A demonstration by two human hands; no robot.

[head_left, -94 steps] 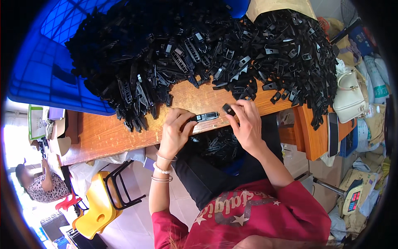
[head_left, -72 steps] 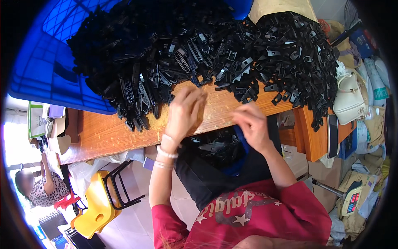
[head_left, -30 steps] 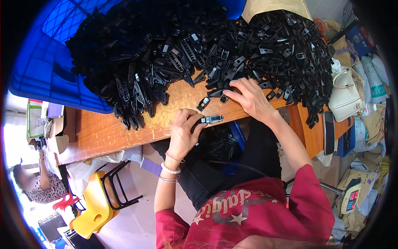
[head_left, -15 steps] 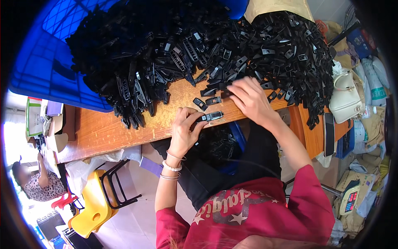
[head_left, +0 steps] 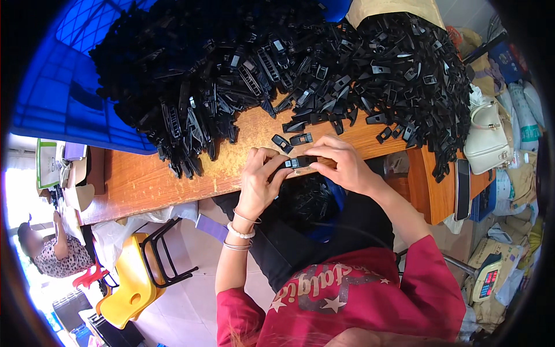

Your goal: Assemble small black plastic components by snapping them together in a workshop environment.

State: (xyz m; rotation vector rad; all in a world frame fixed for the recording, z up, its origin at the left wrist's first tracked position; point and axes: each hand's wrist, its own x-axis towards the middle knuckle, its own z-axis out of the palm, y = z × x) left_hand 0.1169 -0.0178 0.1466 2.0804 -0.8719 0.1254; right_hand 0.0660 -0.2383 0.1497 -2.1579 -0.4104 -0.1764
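Observation:
At the near edge of the wooden table, my left hand (head_left: 260, 178) pinches a slim black plastic part (head_left: 292, 163) between thumb and fingers. From the other side, my right hand (head_left: 346, 166) grips a small black plastic piece (head_left: 309, 161) that meets the part's right end. Whether the two are joined cannot be made out. Just beyond my fingertips lie two loose black clip-like pieces, one tilted (head_left: 281, 143) and one lying crosswise (head_left: 301, 139).
A big heap of long black parts (head_left: 202, 87) spills from a blue crate (head_left: 58, 110). Smaller black pieces (head_left: 404, 75) pour from a paper sack (head_left: 399, 7). A white handbag (head_left: 488, 139) is at right. A yellow chair (head_left: 130, 283) and another person (head_left: 60, 254) are at left.
My right hand has come down from the loose pieces toward my left hand, bringing a small black piece against the held part. My left hand stays nearly in place.

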